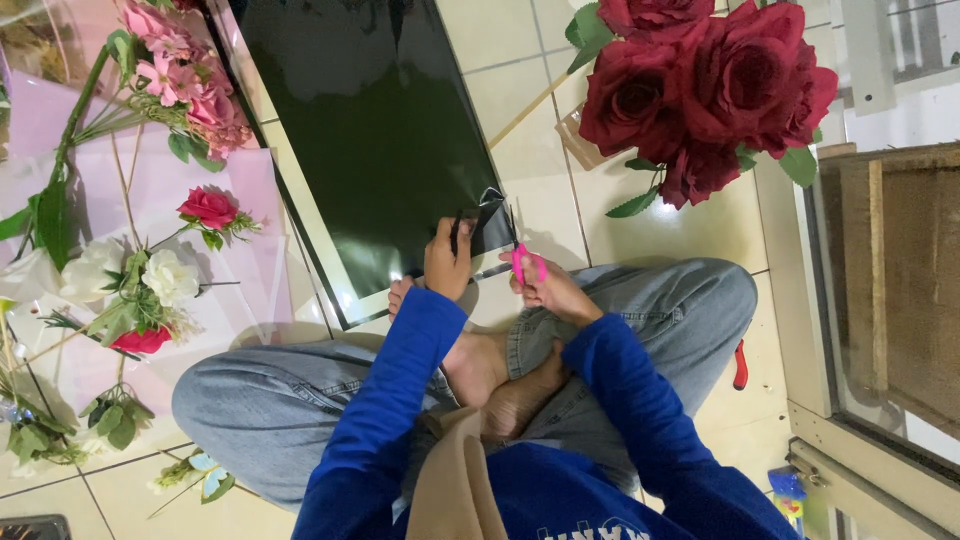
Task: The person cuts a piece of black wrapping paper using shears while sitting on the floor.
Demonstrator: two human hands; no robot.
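Head view looks down at crossed legs on the floor point(690, 225); left hand point(447, 262) has its grip pinched shut on the near edge of a dark green sheet point(380, 130); right hand point(548, 290) clenches pink-handled scissors point(522, 263) at that edge; red roses point(710, 85) lie far right.

Sheet point(370, 140) on floor before knees; loose flowers point(150, 280) left, bouquet point(710, 90) right, probably raised.

One dark green sheet point(370, 130) and one pair of pink-handled scissors point(524, 265). One bunch of dark red roses point(705, 85), about five blooms. One pink flower spray point(185, 85). One single red rose point(208, 207). Two white flowers point(165, 275).
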